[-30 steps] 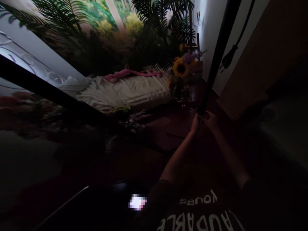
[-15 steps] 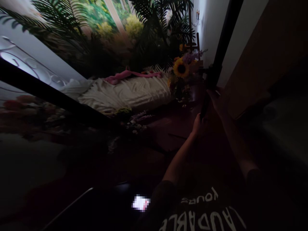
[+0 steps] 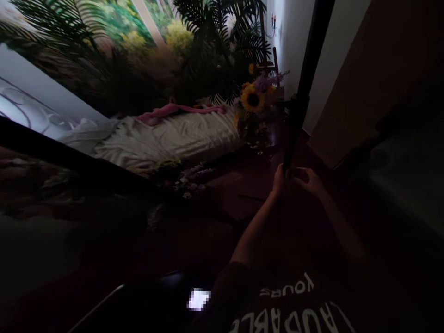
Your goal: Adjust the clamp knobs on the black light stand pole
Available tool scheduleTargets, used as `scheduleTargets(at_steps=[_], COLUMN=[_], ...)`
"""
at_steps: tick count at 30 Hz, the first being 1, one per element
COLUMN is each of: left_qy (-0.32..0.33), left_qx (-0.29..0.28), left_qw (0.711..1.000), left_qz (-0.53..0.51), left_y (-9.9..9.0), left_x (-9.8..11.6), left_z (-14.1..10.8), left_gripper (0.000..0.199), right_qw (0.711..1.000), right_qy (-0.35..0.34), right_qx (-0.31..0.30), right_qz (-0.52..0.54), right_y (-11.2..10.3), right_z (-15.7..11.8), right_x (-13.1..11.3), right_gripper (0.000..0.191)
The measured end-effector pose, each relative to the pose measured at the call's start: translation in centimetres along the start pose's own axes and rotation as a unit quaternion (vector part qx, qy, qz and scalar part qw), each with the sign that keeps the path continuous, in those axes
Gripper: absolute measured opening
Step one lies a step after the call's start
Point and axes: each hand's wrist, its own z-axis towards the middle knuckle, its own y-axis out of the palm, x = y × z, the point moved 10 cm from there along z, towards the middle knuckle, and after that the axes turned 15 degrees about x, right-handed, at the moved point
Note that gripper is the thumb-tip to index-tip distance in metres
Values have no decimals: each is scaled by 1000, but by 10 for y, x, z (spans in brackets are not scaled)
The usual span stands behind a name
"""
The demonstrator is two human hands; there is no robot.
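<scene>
A dark upright pole (image 3: 310, 60), like a stand, slants down from the top of the view with a thicker collar (image 3: 299, 101) partway along it. My left hand (image 3: 278, 179) is wrapped round its lower part. Close by on the right, my right hand (image 3: 310, 181) has its fingers curled in toward the pole at about the same height. Whatever lies between those fingers is too dark to make out. Below the hands the pole fades into shadow.
A cream-draped bench (image 3: 173, 138) with a pink plush toy (image 3: 159, 113) stands ahead, beside sunflowers (image 3: 252, 98) and palm leaves (image 3: 222, 41). Another dark bar (image 3: 69, 155) crosses the left. A brown panel (image 3: 343, 115) leans at right. A bright screen (image 3: 198, 299) glows below.
My right hand has come down from near the collar to beside my left hand, its fingers now curled. My left hand keeps its grip on the pole. The view has shifted slightly.
</scene>
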Motion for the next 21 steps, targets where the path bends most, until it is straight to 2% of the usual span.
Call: scheduleTargets(at_steps=[3, 8, 12, 16, 18, 20, 21], left_qy=[-4, -8, -6, -13, -16, -17, -18], left_qx=[-2, -9, -12, -15, -16, -16, -16], left_qw=[1000, 1000, 1000, 1000, 1000, 1000, 1000], left_qz=[3, 5, 9, 6, 1, -5, -9], left_y=[-1, -2, -2, -1, 0, 0, 0], left_x=[2, 5, 5, 1, 0, 0, 1], left_z=[0, -1, -1, 0, 0, 0, 0], left_gripper=[25, 25, 27, 27, 27, 27, 27], right_qw=[1000, 999, 999, 998, 994, 978, 960], right_qy=[26, 37, 36, 53, 105, 207, 273], right_qx=[7, 33, 16, 13, 25, 43, 52], right_qz=[13, -7, -13, -26, -26, 0, 27], right_y=[7, 5, 5, 11, 16, 24, 29], right_z=[-10, 0, -1, -2, 0, 1, -1], right_x=[14, 11, 9, 18, 32, 53, 66], right_gripper=[52, 43, 47, 47, 47, 48, 47])
